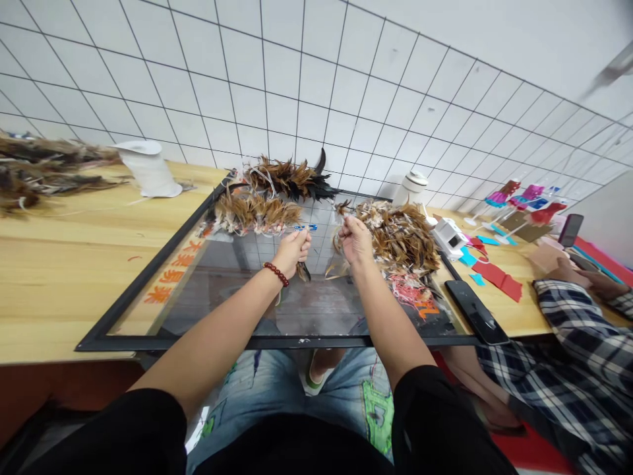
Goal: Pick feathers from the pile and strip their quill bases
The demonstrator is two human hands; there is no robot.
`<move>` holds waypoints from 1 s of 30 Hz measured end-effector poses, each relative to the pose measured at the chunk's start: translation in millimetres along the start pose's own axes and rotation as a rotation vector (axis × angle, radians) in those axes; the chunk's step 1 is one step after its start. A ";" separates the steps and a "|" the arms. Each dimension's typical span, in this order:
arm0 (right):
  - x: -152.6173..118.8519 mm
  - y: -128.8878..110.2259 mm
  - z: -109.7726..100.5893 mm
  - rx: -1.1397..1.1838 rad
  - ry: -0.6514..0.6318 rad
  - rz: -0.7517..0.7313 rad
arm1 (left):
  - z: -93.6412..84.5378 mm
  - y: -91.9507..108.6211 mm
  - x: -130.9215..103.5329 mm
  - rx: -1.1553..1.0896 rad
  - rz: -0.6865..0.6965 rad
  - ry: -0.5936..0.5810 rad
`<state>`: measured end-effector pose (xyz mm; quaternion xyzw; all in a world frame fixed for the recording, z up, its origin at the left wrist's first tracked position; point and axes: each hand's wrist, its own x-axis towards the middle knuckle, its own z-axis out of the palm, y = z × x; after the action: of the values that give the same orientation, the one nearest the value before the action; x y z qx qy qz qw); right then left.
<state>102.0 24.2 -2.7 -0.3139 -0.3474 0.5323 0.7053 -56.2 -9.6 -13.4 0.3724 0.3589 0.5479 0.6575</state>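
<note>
My left hand (293, 254), with a dark red bead bracelet (275, 273) at its wrist, is closed over the glass-topped frame (208, 290). Dark-tipped feathers (303, 271) stick out below its fingers. Just beyond its knuckles is a small blue tool (305, 227); whether the hand touches it I cannot tell. My right hand (357, 241) pinches at the left edge of a big heap of brown feathers (403, 237), and a small brown feather (343, 208) shows at its fingertips. Behind my left hand lie a row of tan feathers (257, 212) and a darker feather bundle (291, 178).
On the left stand a white spool (148, 170) and more feathers (54, 168). A black phone (475, 310) lies on the frame's right corner. Farther right are a white device (449, 237), coloured scraps (497, 280) and a person in a plaid sleeve (583, 316). White grid tiles rise behind.
</note>
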 end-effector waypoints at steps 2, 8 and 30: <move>-2.1 -1.6 -1.9 -0.018 -0.124 0.070 | -0.3 -0.3 0.8 -0.020 0.032 0.032; -16.5 20.6 9.5 -0.396 -0.296 0.008 | 4.2 -2.4 0.8 0.014 0.049 0.044; -24.6 26.6 20.8 -0.267 -0.231 0.018 | 2.8 -4.5 0.4 0.004 0.030 -0.058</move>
<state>65.9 8.2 -16.5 -0.3445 -0.4911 0.5203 0.6078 -51.7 -10.0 -16.1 0.3946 0.3352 0.5459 0.6588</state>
